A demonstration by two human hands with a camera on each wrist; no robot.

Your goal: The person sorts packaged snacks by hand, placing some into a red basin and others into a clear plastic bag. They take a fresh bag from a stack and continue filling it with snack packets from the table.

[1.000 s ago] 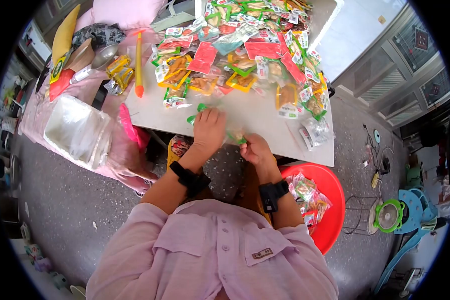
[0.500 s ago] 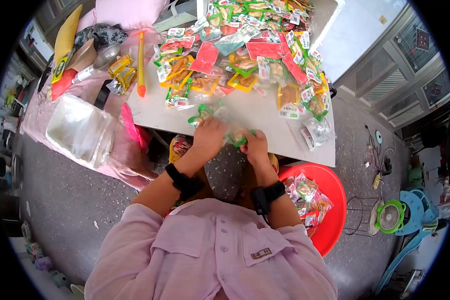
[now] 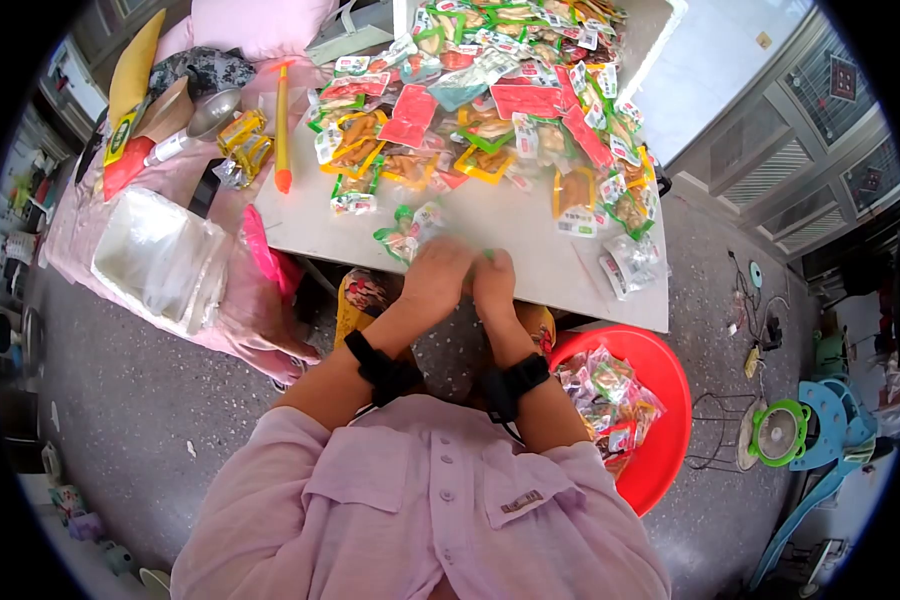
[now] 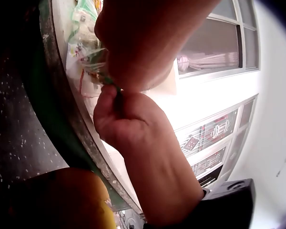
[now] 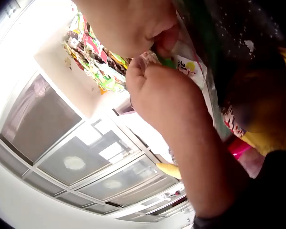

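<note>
Both hands meet at the near edge of the table [image 3: 370,232]. My left hand [image 3: 438,278] curls its fingers at a small clear snack packet with green edges [image 5: 187,67], whose printed side shows in the right wrist view. From the other side my right hand [image 3: 494,285] pinches a green edge of it between thumb and finger; the hands hide most of it in the head view. Just beyond the left hand, another green-edged packet [image 3: 400,238] lies on the table.
Many snack packets [image 3: 485,130] are heaped across the back of the table, by a white foam box [image 3: 660,45]. A red basin [image 3: 670,430] with packets stands at the right. To the left are a plastic-lined white box [image 3: 135,250] and an orange-tipped yellow stick [image 3: 282,130].
My right hand has moved left, and the hands have come together. The packet between them, visible earlier, is now mostly covered. Another green-edged packet now shows more fully beyond my left hand.
</note>
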